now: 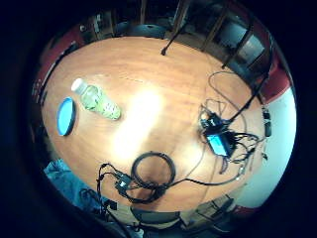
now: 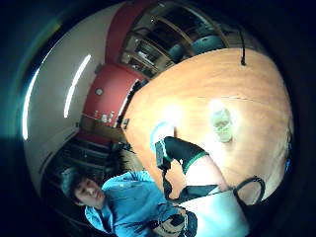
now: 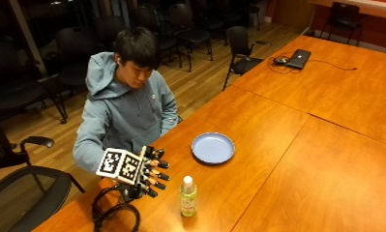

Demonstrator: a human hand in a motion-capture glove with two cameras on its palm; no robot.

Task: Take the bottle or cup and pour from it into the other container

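A clear plastic bottle [image 3: 188,195] with a white cap and pale green liquid stands upright on the wooden table [image 3: 321,159], near the front edge. Beyond it lies an empty blue plate [image 3: 212,147]. My gloved right hand [image 3: 147,174] hovers above the table just beside the bottle, a short gap away, with its fingers spread and nothing in it. From the palm, the bottle [image 1: 96,99] and the plate [image 1: 65,116] show side by side well below. The thumb-side view has the gloved thumb [image 2: 180,150] in front of the plate [image 2: 160,132], with the bottle [image 2: 220,121] farther out.
A coil of black cable [image 3: 115,215] lies on the table under the hand. A small device with tangled wires [image 1: 218,139] sits across the table. A laptop [image 3: 299,58] rests on the far table. Office chairs [image 3: 25,188] stand around.
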